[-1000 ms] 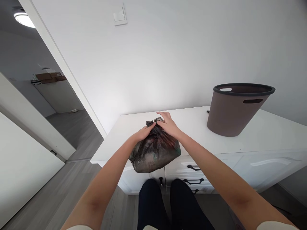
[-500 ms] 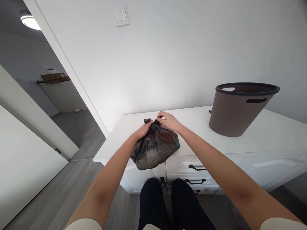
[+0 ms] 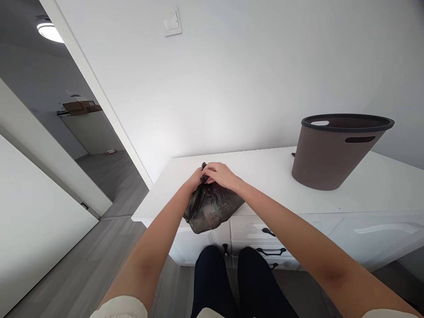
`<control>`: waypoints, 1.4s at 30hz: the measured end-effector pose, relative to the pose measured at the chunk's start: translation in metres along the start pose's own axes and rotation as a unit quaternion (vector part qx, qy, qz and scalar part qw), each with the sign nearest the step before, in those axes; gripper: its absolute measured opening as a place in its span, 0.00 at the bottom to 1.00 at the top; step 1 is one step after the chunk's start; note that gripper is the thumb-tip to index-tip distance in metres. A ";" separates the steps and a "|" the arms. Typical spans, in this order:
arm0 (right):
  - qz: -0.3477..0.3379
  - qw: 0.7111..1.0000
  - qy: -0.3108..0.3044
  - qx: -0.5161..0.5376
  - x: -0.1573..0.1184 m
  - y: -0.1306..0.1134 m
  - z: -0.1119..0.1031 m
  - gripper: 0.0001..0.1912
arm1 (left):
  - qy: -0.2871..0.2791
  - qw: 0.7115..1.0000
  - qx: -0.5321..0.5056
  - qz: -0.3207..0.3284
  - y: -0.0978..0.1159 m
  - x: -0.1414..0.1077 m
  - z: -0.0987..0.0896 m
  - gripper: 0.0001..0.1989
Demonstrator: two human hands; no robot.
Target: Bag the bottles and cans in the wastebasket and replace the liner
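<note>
A filled, see-through black plastic bag (image 3: pixel 212 210) rests at the front edge of the white cabinet top (image 3: pixel 261 168), its lower part hanging over the edge. My left hand (image 3: pixel 195 179) grips the gathered neck of the bag from the left, fingers closed. From the right, my right hand (image 3: pixel 220 174) pinches the same bunched plastic, and the two hands touch or nearly touch. A twisted black end of the bag sticks up between them. The contents cannot be made out.
A brown oval bin (image 3: pixel 327 159) with a black rim stands on the cabinet top to the right. Black handles (image 3: pixel 271 251) are on the cabinet front. A light switch (image 3: pixel 172 22) is on the wall; a doorway opens at the left.
My right hand has moved left and slightly down, from apart to right beside my left hand at the bag's neck. The bag's gathered top is bunched closer together.
</note>
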State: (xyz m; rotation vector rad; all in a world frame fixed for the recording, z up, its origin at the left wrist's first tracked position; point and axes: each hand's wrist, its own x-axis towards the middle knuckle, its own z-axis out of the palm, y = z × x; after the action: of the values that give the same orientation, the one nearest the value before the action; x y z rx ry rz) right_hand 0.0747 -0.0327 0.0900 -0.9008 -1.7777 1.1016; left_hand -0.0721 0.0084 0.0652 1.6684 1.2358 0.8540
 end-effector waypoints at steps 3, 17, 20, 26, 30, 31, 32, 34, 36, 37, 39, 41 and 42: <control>0.039 0.999 0.008 0.012 -0.005 0.002 0.000 0.07 | 0.016 0.999 -0.034 -0.001 0.005 -0.005 -0.002 0.17; 0.002 0.944 0.110 -0.312 0.011 0.026 -0.001 0.19 | 0.012 0.998 0.011 0.056 0.031 -0.025 0.003 0.29; 0.017 0.953 0.115 -0.279 0.013 0.033 -0.003 0.22 | 0.021 0.993 0.048 0.102 0.029 -0.026 0.008 0.28; 0.030 0.976 0.115 -0.184 0.019 0.044 -0.004 0.17 | 0.016 0.990 0.107 0.095 0.011 -0.024 0.012 0.30; 0.026 0.991 0.115 -0.060 0.017 0.047 -0.005 0.16 | 0.037 0.985 0.136 0.104 0.005 -0.024 0.009 0.29; 0.028 0.993 0.114 -0.024 0.016 0.048 -0.005 0.16 | 0.039 0.984 0.136 0.105 0.005 -0.024 0.008 0.30; 0.032 0.993 0.111 0.012 0.014 0.048 -0.005 0.16 | 0.039 0.985 0.133 0.104 0.004 -0.024 0.008 0.30; 0.044 0.991 0.101 0.078 0.011 0.049 -0.006 0.17 | 0.029 0.987 0.125 0.097 0.002 -0.023 0.007 0.31; 0.056 0.985 0.094 0.134 0.008 0.048 -0.007 0.18 | 0.024 0.989 0.112 0.095 -0.002 -0.023 0.006 0.32; 0.063 0.979 0.098 0.168 0.008 0.048 -0.008 0.17 | 0.024 0.990 0.102 0.099 -0.004 -0.022 0.006 0.31; 0.077 0.962 0.121 0.233 0.008 0.048 -0.011 0.13 | 0.027 0.990 0.088 0.107 -0.008 -0.021 0.006 0.31; 0.091 0.945 0.150 0.278 0.011 0.049 -0.013 0.12 | 0.026 0.990 0.083 0.110 -0.011 -0.021 0.005 0.31; 0.096 0.939 0.163 0.286 0.012 0.050 -0.014 0.12 | 0.025 0.990 0.083 0.108 -0.011 -0.021 0.004 0.31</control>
State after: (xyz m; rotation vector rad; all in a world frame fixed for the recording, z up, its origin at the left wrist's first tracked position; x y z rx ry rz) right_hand 0.0902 0.0001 0.0513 -0.8379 -1.0266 1.4022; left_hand -0.0780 -0.0111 0.0523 1.9515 1.2013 0.9495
